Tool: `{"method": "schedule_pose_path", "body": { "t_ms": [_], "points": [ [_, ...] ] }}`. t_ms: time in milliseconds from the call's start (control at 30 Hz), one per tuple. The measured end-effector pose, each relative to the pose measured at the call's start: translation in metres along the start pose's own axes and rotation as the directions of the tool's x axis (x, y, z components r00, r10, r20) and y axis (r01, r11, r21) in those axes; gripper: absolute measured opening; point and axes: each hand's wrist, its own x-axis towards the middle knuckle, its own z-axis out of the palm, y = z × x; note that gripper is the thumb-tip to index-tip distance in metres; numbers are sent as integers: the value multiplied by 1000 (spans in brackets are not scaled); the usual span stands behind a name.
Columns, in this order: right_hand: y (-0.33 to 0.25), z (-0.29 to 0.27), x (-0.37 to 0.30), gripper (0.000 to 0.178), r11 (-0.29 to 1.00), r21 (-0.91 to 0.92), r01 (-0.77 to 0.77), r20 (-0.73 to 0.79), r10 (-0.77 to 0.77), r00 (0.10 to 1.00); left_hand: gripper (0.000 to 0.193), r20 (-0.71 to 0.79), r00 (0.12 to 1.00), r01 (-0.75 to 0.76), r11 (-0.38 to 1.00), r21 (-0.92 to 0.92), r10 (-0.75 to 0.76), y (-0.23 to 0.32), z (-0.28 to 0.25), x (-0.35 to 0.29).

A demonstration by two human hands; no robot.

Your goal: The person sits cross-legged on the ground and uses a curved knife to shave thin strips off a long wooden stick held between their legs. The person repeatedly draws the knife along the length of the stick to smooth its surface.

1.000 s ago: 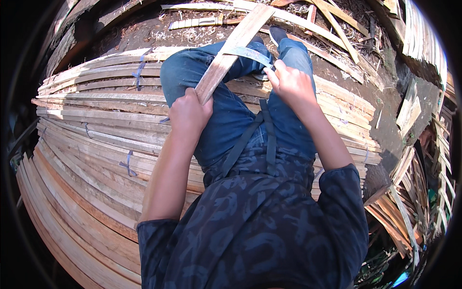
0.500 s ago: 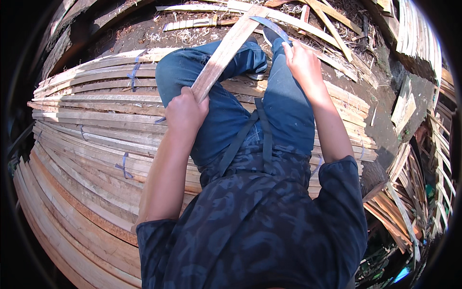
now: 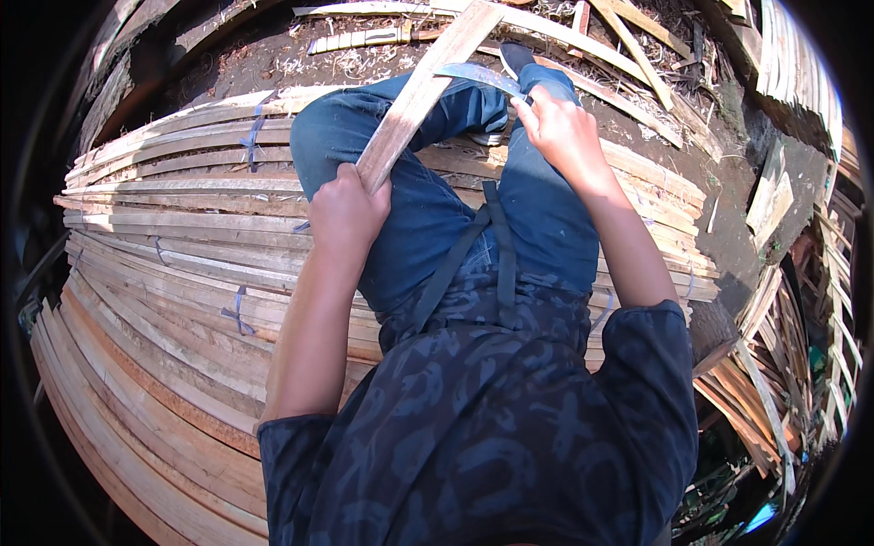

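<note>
My left hand [image 3: 347, 208] is closed round the near end of a flat wooden slat [image 3: 426, 94], which slants away over my left leg toward the upper middle. In my right hand [image 3: 558, 133] is a knife with a curved, bluish-grey blade [image 3: 484, 76]. The blade reaches left from my fist, and its tip lies at the slat's right edge, about a third of the way down from the far end. My fingers hide the knife's handle.
I sit on stacked wooden slats [image 3: 173, 273] tied in bundles with bluish strips [image 3: 239, 312]. Ahead, a pale-wrapped sheath-like thing [image 3: 360, 40] lies on dirt among shavings and loose strips [image 3: 637, 59]. A log end [image 3: 713, 337] and split wood [image 3: 751, 409] stand at the right.
My right hand has drawn the knife nearer and a little left, so its blade sits lower along the slat. The left hand and slat have shifted only slightly left.
</note>
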Motion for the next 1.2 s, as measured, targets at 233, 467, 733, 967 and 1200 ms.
{"method": "schedule_pose_path", "body": {
  "t_ms": [233,467,733,967,1200],
  "points": [
    [-14,2,-9,34,999,47,9,26,-11,1000,42,-8,1000,-18,1000,-15,18,-1,0,1],
    [-6,1,5,34,1000,-15,13,17,-13,1000,42,-5,1000,0,1000,-11,0,0,2,-3],
    [-16,3,-5,36,997,-36,63,-2,-63,998,42,-19,999,-26,1000,2,26,0,2,-2],
    [-26,0,-15,34,997,17,73,68,-74,995,46,-47,998,-46,999,-11,46,2,3,-3],
    [6,20,9,37,994,8,110,-136,-108,985,42,-35,999,-11,999,31,12,3,2,-2]
  ]
}}
